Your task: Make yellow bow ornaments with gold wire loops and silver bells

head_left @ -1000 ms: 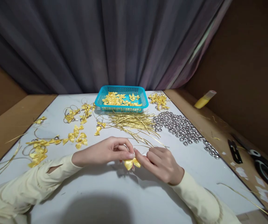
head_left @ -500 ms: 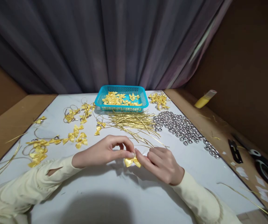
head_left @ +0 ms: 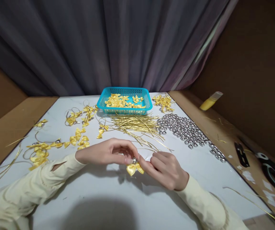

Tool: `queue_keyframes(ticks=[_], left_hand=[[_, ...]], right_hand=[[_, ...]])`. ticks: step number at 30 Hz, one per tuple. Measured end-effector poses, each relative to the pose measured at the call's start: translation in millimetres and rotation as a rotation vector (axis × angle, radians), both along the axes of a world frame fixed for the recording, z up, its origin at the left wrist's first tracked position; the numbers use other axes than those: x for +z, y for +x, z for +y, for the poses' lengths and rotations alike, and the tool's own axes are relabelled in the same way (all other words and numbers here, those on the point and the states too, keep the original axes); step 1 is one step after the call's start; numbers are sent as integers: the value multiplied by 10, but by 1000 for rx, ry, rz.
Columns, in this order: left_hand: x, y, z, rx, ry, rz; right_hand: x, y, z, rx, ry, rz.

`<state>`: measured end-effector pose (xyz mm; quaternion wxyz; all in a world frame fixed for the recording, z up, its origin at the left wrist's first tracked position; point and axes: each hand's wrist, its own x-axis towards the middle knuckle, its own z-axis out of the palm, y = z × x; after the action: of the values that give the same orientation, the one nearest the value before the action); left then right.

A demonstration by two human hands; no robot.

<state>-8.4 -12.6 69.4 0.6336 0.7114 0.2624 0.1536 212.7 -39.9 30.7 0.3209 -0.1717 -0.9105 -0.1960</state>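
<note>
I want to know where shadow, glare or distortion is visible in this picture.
All in the head view: a broad shadow darkens the near white tabletop; glints shine on the silver pieces and the held yellow bow; the right-edge scissors seem stretched.

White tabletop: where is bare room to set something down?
Bare: tabletop between left sleeve and right sleeve, nearer than the held bow; also between right hand and silver pieces. Crowded: far half, with gold strips, yellow bows, blue basket.

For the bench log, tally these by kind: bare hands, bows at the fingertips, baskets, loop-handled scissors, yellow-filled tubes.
Bare hands: 2, left hand and right hand
Yellow bow at the fingertips: 1
Blue basket: 1
Loop-handled scissors: 1
Yellow-filled tube: 1
Total: 6
</note>
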Motion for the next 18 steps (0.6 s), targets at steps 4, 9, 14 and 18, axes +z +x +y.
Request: queue_keyframes(ticks=[4, 9, 14, 18], left_hand=[[-32, -28, 7, -28, -7, -23], [-58, 1, -12, 20, -1, -13], [-51, 30, -19, 47, 114, 48], [-31, 41, -27, 42, 173, 84]], right_hand=[[-6, -8, -12, 2, 0, 10], [-2, -23, -21, 6, 7, 8], [1, -17, -20, 10, 7, -3], [1, -18, -19, 17, 9, 0]])
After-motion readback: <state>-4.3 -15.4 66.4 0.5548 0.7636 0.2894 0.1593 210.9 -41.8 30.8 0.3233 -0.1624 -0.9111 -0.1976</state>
